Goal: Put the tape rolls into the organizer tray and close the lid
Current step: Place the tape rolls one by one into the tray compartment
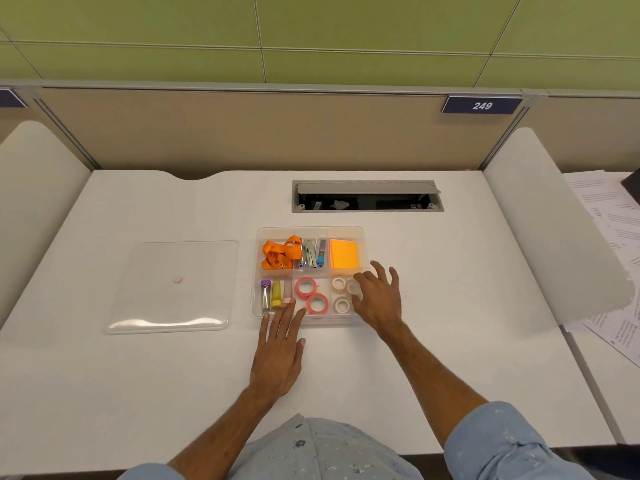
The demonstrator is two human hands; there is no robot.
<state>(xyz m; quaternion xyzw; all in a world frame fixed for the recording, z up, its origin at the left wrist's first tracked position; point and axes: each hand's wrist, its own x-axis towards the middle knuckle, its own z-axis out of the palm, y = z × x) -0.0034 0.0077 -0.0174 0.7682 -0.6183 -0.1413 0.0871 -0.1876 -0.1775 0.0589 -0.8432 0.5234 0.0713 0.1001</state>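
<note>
A clear organizer tray (310, 230) sits mid-desk with six compartments. Two red tape rolls (311, 295) lie in its front middle compartment. Two white tape rolls (339, 294) lie in the front right compartment. My right hand (377, 299) reaches into that compartment, thumb and fingers closed on a third clear-white tape roll (353, 287). My left hand (278, 348) lies flat on the desk, fingertips touching the tray's front edge, holding nothing. The clear lid (173, 289) lies flat on the desk left of the tray.
The tray also holds an orange lanyard (280, 252), staplers (311, 253), orange sticky notes (344, 253) and glue tubes (271, 293). An open cable hatch (367, 196) lies behind the tray. White side dividers flank the desk; papers (616, 237) lie at the right.
</note>
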